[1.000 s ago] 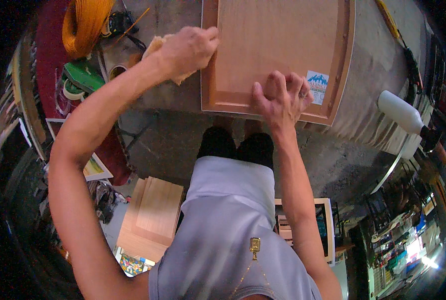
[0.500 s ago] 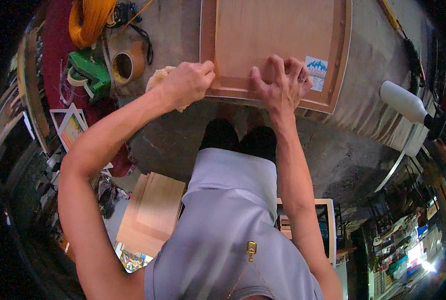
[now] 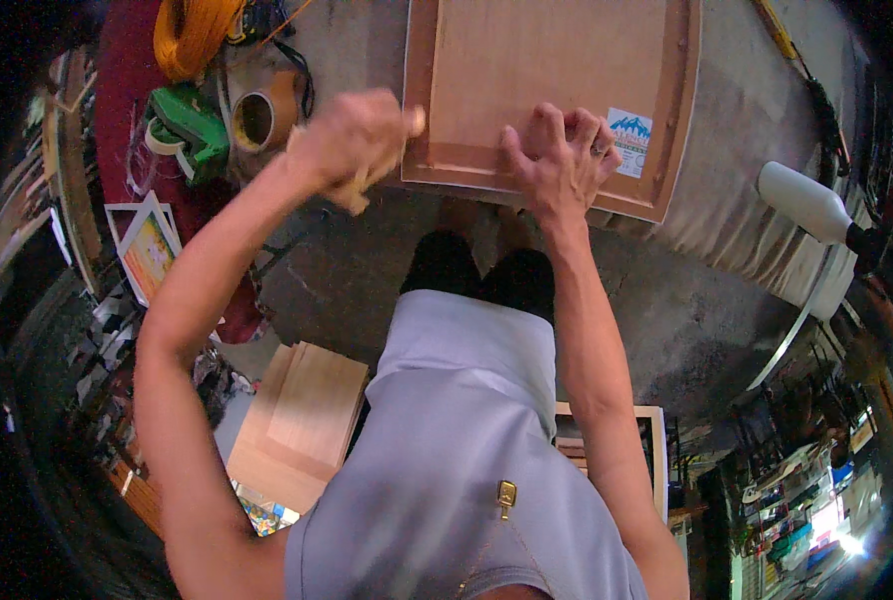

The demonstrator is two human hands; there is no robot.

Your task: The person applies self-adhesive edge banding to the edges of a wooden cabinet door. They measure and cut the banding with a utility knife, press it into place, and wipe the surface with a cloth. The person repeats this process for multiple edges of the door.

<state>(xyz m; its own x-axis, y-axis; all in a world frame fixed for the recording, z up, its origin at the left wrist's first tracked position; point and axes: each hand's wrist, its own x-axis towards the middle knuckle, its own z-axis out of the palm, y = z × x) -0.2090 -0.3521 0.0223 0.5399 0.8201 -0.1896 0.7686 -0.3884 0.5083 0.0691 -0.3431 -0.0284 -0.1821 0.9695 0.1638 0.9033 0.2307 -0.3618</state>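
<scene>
A framed wooden panel (image 3: 557,60) lies in front of me, with a white sticker (image 3: 629,140) near its lower right corner. My left hand (image 3: 352,140), smeared by motion, is closed around a crumpled cream cloth (image 3: 350,196) beside the panel's left edge. Part of the cloth hangs out below the fist; the rest is hidden in it. With fingers spread and bent, my right hand (image 3: 565,165) rests on the panel's near side, just left of the sticker. That hand holds nothing.
To the left are a roll of brown tape (image 3: 257,122), a green tape dispenser (image 3: 189,130) and a bundle of orange cord (image 3: 189,40). A white bottle (image 3: 802,200) with a black top lies at the right. Wooden panels (image 3: 302,420) stand low at the left behind me.
My left hand has moved up and slightly left with the cloth, off the panel's lower left corner. My right hand keeps its place on the panel.
</scene>
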